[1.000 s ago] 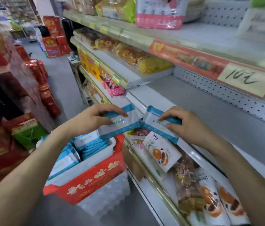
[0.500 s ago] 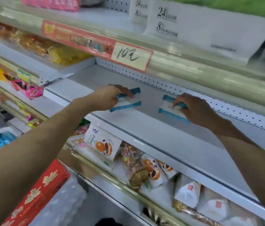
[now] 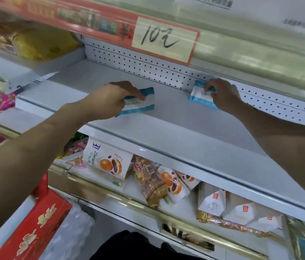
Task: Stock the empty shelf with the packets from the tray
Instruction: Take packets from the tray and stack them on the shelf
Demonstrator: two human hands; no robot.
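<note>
Seen from the head camera, the left hand (image 3: 110,99) is pinching a packet (image 3: 142,103) low over the shelf (image 3: 166,124), fingers curled on top. The right hand (image 3: 223,96) is gripping a second packet (image 3: 199,95) at the shelf's back, just beside the pegboard (image 3: 148,68). The tray (image 3: 41,222) is sitting lower left.

One head-worn wide-angle view looks forward and down, close to the shelf (image 3: 166,117) stretching right.

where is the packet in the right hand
Head view, right of centre: the packet is at the back of the empty shelf by the pegboard, gripped by the right hand.
</note>
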